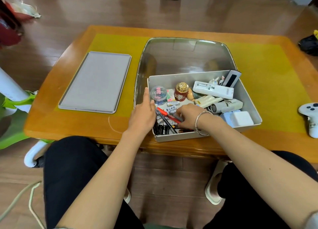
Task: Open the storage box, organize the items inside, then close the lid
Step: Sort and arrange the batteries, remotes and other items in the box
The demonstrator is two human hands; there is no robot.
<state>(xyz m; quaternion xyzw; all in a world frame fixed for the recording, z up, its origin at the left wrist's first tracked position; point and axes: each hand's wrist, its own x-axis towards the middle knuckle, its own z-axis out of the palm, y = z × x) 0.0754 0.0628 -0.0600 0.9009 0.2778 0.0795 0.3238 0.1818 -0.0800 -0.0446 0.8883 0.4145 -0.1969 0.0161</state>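
The grey storage box (247,98) stands open on the wooden table, its flat grey lid (96,81) lying to the left. Inside are a round clear case of clips (158,92), a red jar with a gold cap (181,92), a white remote (213,89), batteries (162,129), a red pen (167,115) and pale blocks (238,118). My left hand (143,114) rests flat on the box's left wall with straight fingers. My right hand (189,116), a bracelet on its wrist, reaches into the box with fingers curled over the pens and batteries; what they hold is hidden.
A large clear tray (185,53) lies behind the box, partly under it. A white game controller (310,115) sits at the table's right edge. A yellow mat (268,84) covers the tabletop. A green and white stand is on the floor at left.
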